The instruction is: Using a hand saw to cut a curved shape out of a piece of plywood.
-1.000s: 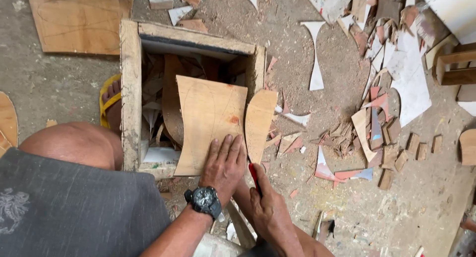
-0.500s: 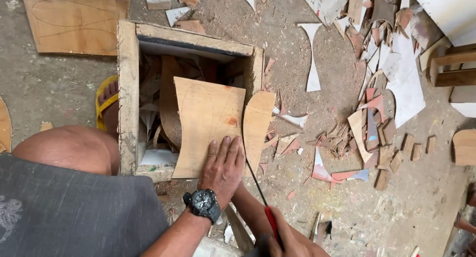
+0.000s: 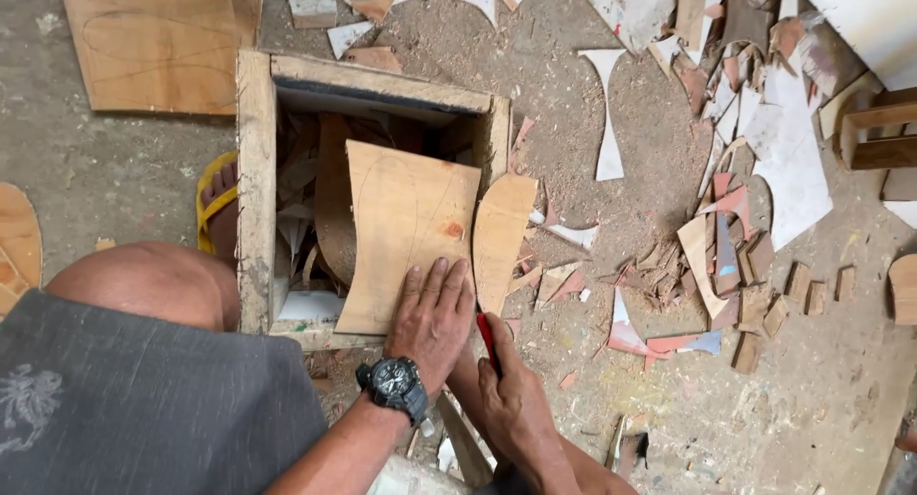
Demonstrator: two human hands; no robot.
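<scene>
My left hand (image 3: 432,315), with a black watch on its wrist, presses flat on the near corner of a thin curved plywood sheet (image 3: 406,223) that rests across a wooden box frame (image 3: 255,189). My right hand (image 3: 511,399) grips a red-handled saw (image 3: 487,337) right beside the sheet's right edge. A narrow leaf-shaped plywood offcut (image 3: 501,237) lies just right of the sheet, leaning by the frame's corner.
Scraps fill the inside of the frame. My knee (image 3: 143,285) and a foot in a yellow sandal (image 3: 218,204) sit left of it. A marked plywood board (image 3: 158,41) lies at the top left. Offcuts and small wood blocks (image 3: 755,266) litter the dusty floor on the right.
My right hand pulled the saw back toward me half a second ago, then pushed it forward again to the sheet's edge. The left hand stayed pressed on the sheet.
</scene>
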